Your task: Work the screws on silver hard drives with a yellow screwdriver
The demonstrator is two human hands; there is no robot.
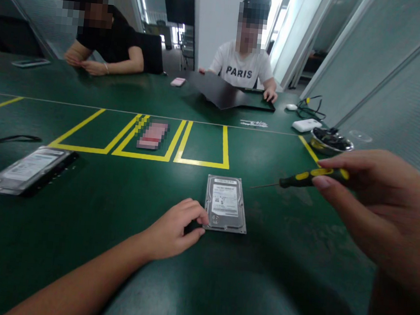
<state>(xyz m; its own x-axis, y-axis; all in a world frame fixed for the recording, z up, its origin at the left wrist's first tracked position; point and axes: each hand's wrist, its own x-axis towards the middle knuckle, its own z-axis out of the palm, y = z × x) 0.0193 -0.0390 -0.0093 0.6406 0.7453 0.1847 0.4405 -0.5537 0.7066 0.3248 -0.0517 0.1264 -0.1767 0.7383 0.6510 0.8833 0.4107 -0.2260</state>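
A silver hard drive (226, 203) with a white label lies flat on the green table in front of me. My left hand (181, 226) is at its lower left corner, fingers curled and thumb close beneath, gripping that edge. Held up on the right, my right hand (384, 204) pinches a black and yellow screwdriver (304, 177) between thumb and fingers. Its thin shaft points left, and the tip hovers just right of the drive's upper edge, apart from it.
Another hard drive (26, 169) lies at the left. Yellow tape (202, 163) marks boxes on the table (138, 289); a pink pack (153, 135) sits in one. A metal bowl (332, 144) of dark parts stands right, near a white box (307, 125). Two people sit opposite, one handling a dark panel (220, 91).
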